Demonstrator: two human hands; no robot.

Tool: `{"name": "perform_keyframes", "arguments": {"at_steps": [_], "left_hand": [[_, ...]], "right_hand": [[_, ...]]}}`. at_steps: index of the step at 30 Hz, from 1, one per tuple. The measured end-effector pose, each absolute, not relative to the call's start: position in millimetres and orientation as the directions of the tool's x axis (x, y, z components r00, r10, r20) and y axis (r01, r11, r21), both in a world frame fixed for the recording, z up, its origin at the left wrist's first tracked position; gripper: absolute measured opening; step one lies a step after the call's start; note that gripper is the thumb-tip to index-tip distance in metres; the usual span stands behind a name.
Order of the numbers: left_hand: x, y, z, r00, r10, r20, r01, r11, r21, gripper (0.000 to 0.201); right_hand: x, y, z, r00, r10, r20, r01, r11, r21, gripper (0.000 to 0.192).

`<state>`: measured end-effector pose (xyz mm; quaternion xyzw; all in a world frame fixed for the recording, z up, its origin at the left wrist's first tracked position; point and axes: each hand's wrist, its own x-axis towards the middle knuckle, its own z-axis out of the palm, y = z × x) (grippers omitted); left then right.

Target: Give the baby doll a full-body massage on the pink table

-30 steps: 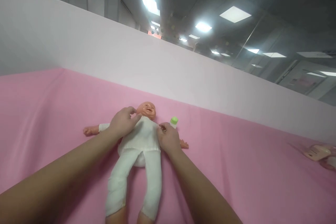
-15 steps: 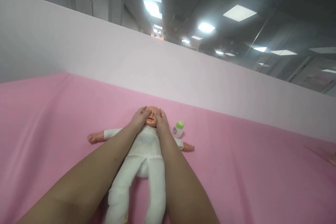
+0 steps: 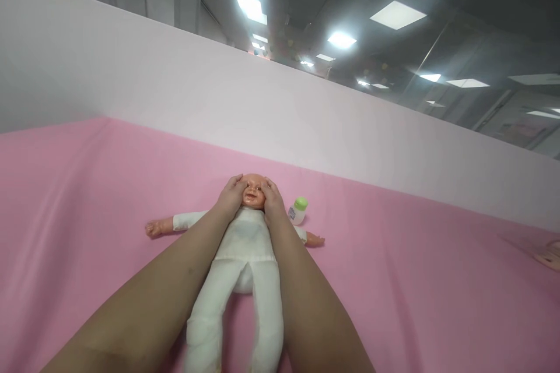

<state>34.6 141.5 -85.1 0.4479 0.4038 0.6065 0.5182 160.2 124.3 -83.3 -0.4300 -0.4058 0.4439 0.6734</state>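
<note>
A baby doll (image 3: 247, 233) with a white cloth body lies on its back on a pink sheet (image 3: 363, 280), arms spread wide. My left hand (image 3: 231, 195) cups one side of its head, the thumb resting beside the eye. On the other side my right hand (image 3: 272, 197) holds the head the same way, thumb at the outer eye. The doll's nose and mouth show between the two thumbs. My forearms run along both sides of its body and cover parts of its arms. Close to my right hand stands a small clear bottle with a green cap (image 3: 298, 210).
A white wall or panel (image 3: 280, 111) rises behind the pink sheet. At the far right edge lies a pinkish object (image 3: 549, 255), cut off by the frame. Glass with ceiling lights showing is above the panel.
Both thumbs have moved outward from beside the doll's nose to the outer sides of its eyes, uncovering more of its face. The hands still hold the head.
</note>
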Motion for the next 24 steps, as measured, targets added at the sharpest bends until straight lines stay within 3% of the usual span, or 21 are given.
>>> {"name": "perform_keyframes", "arguments": {"at_steps": [6,16,21,24], "left_hand": [[31,136,-79,0.001,0.998,0.055,-0.411,-0.05,0.91,0.049],[34,129,-70,-0.025,0.996,0.081,-0.423,-0.084,0.902,0.066],[37,131,-70,-0.031,0.997,0.075,-0.371,-0.081,0.925,0.054],[39,133,-71,-0.034,0.998,0.061,-0.373,-0.069,0.925,0.046]], "right_hand": [[168,119,-83,0.201,0.97,0.134,-0.379,0.203,-0.903,0.054],[163,113,-72,0.188,0.962,0.2,-0.236,0.242,-0.941,0.072],[161,112,-72,0.311,0.929,0.202,-0.136,0.254,-0.958,0.062],[161,113,-74,0.347,0.916,0.203,-0.179,0.277,-0.944,0.054]]}}
